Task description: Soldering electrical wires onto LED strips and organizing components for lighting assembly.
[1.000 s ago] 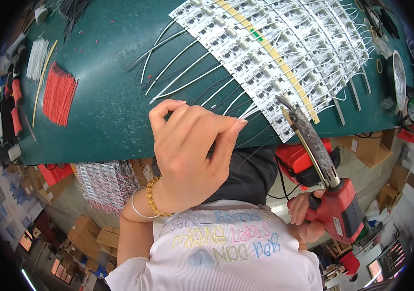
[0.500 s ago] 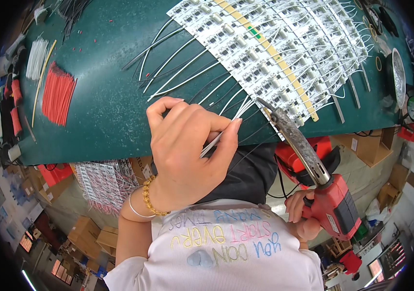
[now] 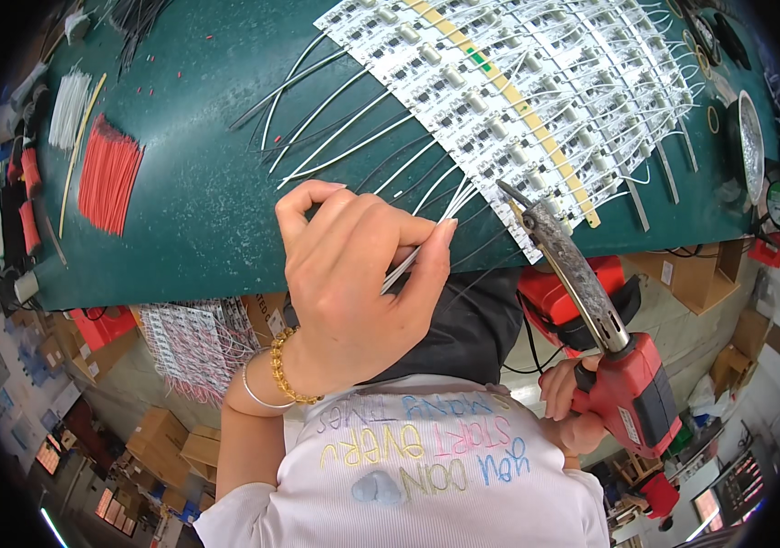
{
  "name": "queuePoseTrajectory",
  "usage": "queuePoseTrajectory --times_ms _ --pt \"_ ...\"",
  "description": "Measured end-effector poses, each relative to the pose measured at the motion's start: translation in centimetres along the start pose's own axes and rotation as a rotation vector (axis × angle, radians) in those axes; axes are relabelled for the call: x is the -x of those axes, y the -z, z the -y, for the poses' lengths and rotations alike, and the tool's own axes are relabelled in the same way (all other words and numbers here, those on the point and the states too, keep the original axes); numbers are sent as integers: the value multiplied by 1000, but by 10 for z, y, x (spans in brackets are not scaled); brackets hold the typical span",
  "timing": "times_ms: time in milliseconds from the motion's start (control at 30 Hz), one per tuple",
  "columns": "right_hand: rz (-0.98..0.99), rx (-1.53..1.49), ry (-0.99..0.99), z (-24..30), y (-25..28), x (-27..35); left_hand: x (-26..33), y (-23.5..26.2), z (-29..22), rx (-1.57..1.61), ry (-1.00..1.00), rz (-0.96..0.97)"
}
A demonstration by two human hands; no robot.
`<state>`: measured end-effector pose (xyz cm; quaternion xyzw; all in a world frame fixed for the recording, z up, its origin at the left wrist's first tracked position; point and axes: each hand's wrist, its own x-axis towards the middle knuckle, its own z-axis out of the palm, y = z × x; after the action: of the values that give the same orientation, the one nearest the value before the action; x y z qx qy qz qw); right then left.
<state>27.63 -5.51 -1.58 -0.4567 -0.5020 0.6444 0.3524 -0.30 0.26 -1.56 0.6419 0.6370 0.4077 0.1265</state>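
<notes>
Wires (image 3: 462,203) between left fingers (image 3: 426,274), soldering iron (image 3: 603,321) in right hand (image 3: 574,429)

One left hand (image 3: 353,274), two bracelets (image 3: 277,365); one right hand (image 3: 575,431), one soldering iron (image 3: 581,288). Left of the left hand: one red wire stack (image 3: 109,183), one white wire stack (image 3: 68,110). Right of the right hand: one round metal dish (image 3: 751,151).
</notes>
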Motion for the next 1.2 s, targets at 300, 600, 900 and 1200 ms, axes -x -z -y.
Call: queuePoseTrajectory --times_ms 300,600,900,1200 --pt "-4 41 41 -11 14 13 2 2 -2 31 38 -61" --pt "38 150 59 -20 36 31 10 -6 -10 -53 -3 14" --pt "13 528 -79 -45 68 66 10 -6 -10 -79 -33 28" --pt "5 338 13 -27 44 48 9 -7 -10 -86 -48 23"
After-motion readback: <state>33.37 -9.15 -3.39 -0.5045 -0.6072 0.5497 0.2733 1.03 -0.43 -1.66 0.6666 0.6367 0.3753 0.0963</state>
